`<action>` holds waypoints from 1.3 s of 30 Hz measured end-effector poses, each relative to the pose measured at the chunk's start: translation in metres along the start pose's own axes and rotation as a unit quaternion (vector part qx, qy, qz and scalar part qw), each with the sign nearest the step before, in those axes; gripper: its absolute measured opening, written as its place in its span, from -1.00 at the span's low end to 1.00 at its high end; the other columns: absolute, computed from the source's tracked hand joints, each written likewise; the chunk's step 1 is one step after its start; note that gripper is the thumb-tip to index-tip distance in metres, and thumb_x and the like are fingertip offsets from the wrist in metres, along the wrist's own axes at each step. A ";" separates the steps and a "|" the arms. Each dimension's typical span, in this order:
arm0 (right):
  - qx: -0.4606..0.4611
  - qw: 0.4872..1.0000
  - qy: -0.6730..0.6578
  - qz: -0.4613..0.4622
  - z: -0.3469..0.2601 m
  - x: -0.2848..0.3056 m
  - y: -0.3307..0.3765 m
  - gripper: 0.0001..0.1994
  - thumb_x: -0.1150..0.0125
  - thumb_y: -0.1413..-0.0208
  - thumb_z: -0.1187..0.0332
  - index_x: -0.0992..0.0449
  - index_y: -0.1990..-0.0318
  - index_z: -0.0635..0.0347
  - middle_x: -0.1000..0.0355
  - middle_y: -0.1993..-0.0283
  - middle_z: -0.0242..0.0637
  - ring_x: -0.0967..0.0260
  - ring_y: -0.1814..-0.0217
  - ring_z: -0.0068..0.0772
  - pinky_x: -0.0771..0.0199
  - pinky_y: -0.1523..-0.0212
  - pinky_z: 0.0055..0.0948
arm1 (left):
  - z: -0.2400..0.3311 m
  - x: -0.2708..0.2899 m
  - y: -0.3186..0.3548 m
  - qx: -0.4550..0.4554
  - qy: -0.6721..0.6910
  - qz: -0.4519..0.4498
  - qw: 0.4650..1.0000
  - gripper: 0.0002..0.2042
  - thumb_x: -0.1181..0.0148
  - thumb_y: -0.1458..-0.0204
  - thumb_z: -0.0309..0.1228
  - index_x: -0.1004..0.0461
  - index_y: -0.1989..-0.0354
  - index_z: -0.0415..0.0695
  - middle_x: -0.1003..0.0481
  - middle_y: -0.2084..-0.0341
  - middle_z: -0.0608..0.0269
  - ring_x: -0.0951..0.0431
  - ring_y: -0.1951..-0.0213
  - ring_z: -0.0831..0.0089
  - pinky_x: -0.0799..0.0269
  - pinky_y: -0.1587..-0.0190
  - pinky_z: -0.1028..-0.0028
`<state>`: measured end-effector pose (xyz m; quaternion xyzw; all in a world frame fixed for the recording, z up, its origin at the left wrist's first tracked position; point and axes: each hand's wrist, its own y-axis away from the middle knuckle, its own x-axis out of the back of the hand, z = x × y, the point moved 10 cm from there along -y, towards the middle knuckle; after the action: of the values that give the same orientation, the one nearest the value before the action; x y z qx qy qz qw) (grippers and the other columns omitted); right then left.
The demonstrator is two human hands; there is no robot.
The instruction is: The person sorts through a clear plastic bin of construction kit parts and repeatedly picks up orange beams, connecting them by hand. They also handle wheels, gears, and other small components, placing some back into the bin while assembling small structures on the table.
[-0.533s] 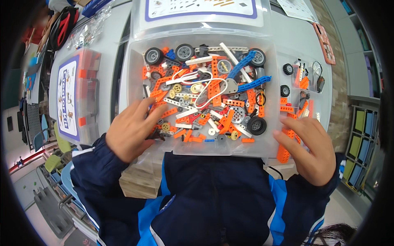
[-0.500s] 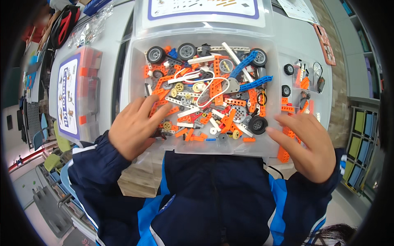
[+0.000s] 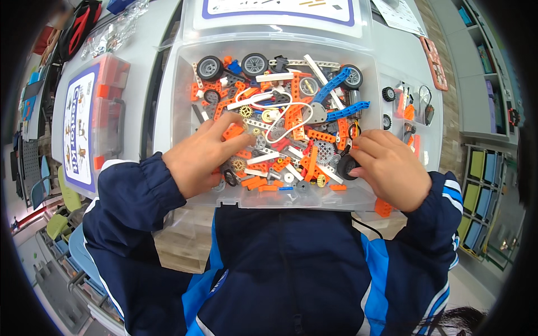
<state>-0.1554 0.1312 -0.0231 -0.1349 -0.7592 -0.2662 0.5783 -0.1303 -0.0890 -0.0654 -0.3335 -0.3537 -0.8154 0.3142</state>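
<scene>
A wide translucent plastic box (image 3: 249, 198) in front of me is full of loose building parts. My left hand (image 3: 204, 154) reaches in at the left, thumb and fingers closed about an orange beam (image 3: 232, 132). Whether that beam is lifted off the pile I cannot make out. On the right side, my right hand (image 3: 389, 168) has its bent fingers apart, the tips against the edge of a black-tyred wheel (image 3: 346, 167). Around them lie white beams (image 3: 274, 77), grey gears (image 3: 324, 151), yellow gears (image 3: 238, 164), blue curved beams (image 3: 347, 111) and a looped white cable (image 3: 288, 137).
A closed kit case (image 3: 84, 131) with orange latches stands on the table to the left. To the right is a clear divided tray (image 3: 424, 133) with small wheels and parts. Beyond it lie a patterned phone case (image 3: 434, 61) and a printed sheet (image 3: 400, 17).
My right hand has moved left into the box, onto the wheel's edge. My left hand has shifted right and closed about an orange beam. The whole view has shifted slightly.
</scene>
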 end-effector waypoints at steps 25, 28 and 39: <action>-0.015 0.999 -0.017 0.041 0.010 0.001 -0.003 -0.60 -0.44 0.01 0.43 -0.71 -0.04 -0.11 -0.47 -0.20 -0.14 -0.31 -0.38 -0.10 0.03 -0.54 0.15 | 0.021 0.052 0.058 0.069 0.039 0.298 0.951 -0.54 -0.32 -0.01 -0.67 -0.57 -0.16 -0.20 -0.46 -0.28 -0.05 -0.49 -0.28 0.01 -0.35 -0.34 0.16; 0.009 0.999 0.018 0.035 0.005 0.000 -0.001 -0.55 -0.41 0.09 0.51 -0.75 -0.01 -0.18 -0.47 -0.14 -0.15 -0.32 -0.36 -0.13 0.12 -0.57 0.24 | 0.020 0.044 0.065 0.084 0.108 0.338 0.931 -0.60 -0.35 -0.03 -0.66 -0.59 -0.10 -0.23 -0.51 -0.21 -0.04 -0.53 -0.23 0.03 -0.37 -0.32 0.17; -0.023 0.998 -0.015 0.062 0.003 0.012 -0.007 -0.58 -0.35 -0.06 0.51 -0.62 -0.13 0.04 -0.46 -0.12 -0.16 -0.34 -0.33 -0.08 0.00 -0.53 0.18 | 0.009 0.044 0.118 0.121 0.092 0.508 0.848 -0.72 -0.32 -0.04 -0.70 -0.65 0.04 -0.30 -0.62 -0.05 -0.11 -0.61 -0.17 0.03 -0.35 -0.36 0.04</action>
<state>-0.1650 0.1265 -0.0138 -0.1993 -0.7513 -0.2455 0.5792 -0.0646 -0.1595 0.0167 -0.3496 -0.1997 -0.5194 0.7537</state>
